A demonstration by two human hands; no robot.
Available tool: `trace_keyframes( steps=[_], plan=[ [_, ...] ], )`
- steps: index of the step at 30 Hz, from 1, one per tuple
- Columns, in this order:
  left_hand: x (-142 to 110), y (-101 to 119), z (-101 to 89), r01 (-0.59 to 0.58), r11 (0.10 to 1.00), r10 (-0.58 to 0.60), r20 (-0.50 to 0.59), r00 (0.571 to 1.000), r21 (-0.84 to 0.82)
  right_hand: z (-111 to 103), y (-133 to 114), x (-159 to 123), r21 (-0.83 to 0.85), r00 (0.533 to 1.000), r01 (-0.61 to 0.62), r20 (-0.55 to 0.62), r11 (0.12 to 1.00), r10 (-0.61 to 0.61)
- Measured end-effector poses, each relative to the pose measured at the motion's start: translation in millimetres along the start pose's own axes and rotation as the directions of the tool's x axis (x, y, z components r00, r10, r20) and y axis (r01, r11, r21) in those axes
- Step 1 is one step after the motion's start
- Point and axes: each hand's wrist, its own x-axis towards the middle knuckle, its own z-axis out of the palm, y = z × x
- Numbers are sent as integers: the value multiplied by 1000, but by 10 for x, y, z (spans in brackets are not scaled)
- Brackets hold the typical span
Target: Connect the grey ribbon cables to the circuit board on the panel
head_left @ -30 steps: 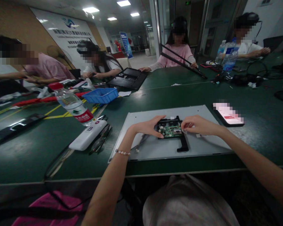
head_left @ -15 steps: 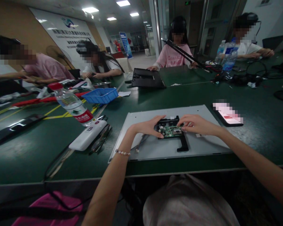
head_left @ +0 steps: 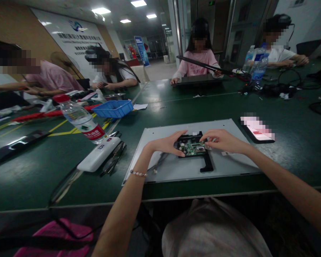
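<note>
A green circuit board (head_left: 194, 149) sits in a black plastic bracket (head_left: 208, 162), which lies on a flat grey panel (head_left: 173, 175). My left hand (head_left: 167, 142) grips the bracket's left side, fingers at its upper edge and thumb at the lower one. At the board's right edge is my right hand (head_left: 218, 140), its thumb and fingers pinched together. Whatever lies between those fingertips is too small to make out. A thin cable (head_left: 158, 165) runs over the panel below my left wrist.
Right of the panel lies a lit phone (head_left: 258, 130). To the left are a white power bank (head_left: 98, 155), glasses (head_left: 113, 159), a water bottle (head_left: 80, 117) and a blue tray (head_left: 113, 109). Across the table a person handles a dark flat panel (head_left: 200, 80) and a long black strip (head_left: 200, 63).
My right hand has shifted slightly up and left at the board's right edge, its fingers bunching closer. My left hand stays put. Across the table, the person has moved the dark panel rightward and laid it flatter.
</note>
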Motion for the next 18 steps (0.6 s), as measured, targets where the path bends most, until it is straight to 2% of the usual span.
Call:
trace_keyframes(
  steps=[4,7,9,11,14,18],
  plan=[
    [-60,23,-100,-2,1000,2,-33,999,-5,-41,8,-3,13,999,8,-49,1000,-8],
    [-165,-25,-245,61,995,-45,-201,979,75,-61,16,-3,3,998,10,-56,1000,-10],
    [-298,-71,-329,149,973,-85,-328,941,174,-70,17,-3,-13,998,9,-68,1000,-10],
    [-488,-95,-357,249,933,-131,-397,908,261,-77,14,-6,-24,997,11,-79,1000,-13],
    [-820,-42,-249,386,875,-229,-454,861,292,-74,8,-13,-32,996,9,-84,999,-12],
    [-1069,128,61,407,879,-240,-504,829,251,-49,3,-17,-48,998,1,-57,999,-3]
  ],
)
